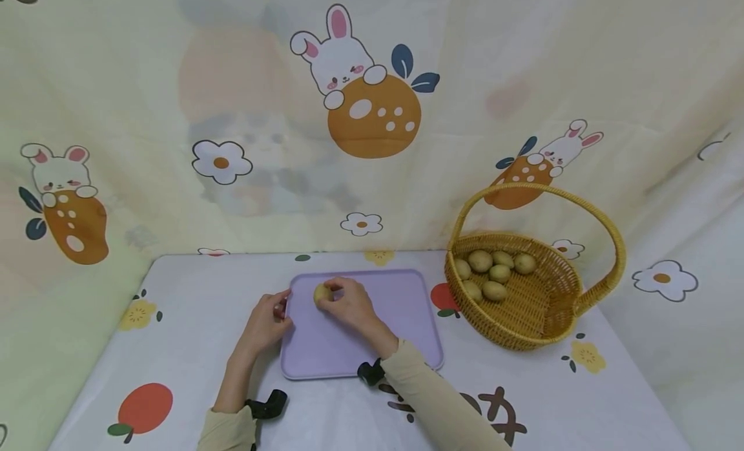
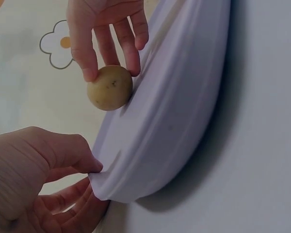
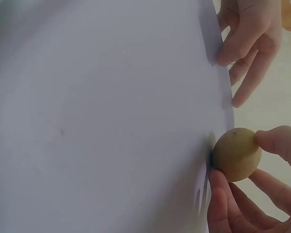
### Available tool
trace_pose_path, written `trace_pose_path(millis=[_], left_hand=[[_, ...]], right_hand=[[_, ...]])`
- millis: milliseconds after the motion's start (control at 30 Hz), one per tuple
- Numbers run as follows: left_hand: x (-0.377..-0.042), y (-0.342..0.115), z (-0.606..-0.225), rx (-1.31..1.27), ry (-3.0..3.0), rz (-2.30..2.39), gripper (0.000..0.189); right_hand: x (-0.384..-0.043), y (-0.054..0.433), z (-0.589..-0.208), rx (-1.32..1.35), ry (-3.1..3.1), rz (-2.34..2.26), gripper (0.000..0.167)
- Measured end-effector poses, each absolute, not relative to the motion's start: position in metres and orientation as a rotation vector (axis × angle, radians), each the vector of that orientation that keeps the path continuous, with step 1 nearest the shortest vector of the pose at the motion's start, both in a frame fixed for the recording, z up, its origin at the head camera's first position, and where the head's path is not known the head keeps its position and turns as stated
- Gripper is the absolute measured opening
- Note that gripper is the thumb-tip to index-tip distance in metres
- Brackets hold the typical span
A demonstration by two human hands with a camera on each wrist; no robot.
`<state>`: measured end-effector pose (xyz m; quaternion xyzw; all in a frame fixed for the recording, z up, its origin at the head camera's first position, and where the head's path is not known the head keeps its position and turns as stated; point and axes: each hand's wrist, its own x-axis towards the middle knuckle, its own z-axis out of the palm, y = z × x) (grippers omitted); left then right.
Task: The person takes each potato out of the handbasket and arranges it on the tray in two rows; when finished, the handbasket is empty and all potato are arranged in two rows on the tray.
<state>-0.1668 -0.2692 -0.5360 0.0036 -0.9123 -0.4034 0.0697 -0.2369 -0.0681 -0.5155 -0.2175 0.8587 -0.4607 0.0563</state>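
Between the thumb and fingertips of my right hand [image 1: 353, 304] is a small round potato [image 1: 323, 294], tan-yellow with a few dark specks. It is at the far left part of a pale purple tray [image 1: 372, 347], seemingly touching its surface. My left hand [image 1: 265, 323] pinches the tray's left rim; in the left wrist view the thumb lies on top of the rim and the fingers are below it. The right wrist view shows the potato [image 3: 236, 155] with the thumb on one side and fingers on the other.
Right of the tray stands a yellow woven basket [image 1: 546, 302] with a tall arched handle [image 1: 610, 244]. Several potatoes [image 1: 494, 291] lie in its left part. A printed cloth covers the table [image 1: 197, 335], and a patterned curtain [image 1: 267, 102] hangs behind.
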Motion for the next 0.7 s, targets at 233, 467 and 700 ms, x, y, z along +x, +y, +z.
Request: trace_pose_path(millis=[233,467,700], left_hand=[[-0.1663,-0.2698,-0.5357,0.005,-2.748,-1.214,0.06],[-0.1668,-0.2701,-0.5362,-0.001,-2.734,-1.212,0.06],[-0.1659,-0.2694,-0.5352,-0.022,-2.717,-1.216,0.061]], right_hand=[[-0.238,-0.0684,-0.5175,-0.641,2.634,-1.369,0.036],[-0.2366,-0.0683,-0.5153,-0.632,2.637,-1.379,0.037],[-0.2362,-0.0712,-0.5166,-0.634,2.606,-1.397,0.036]])
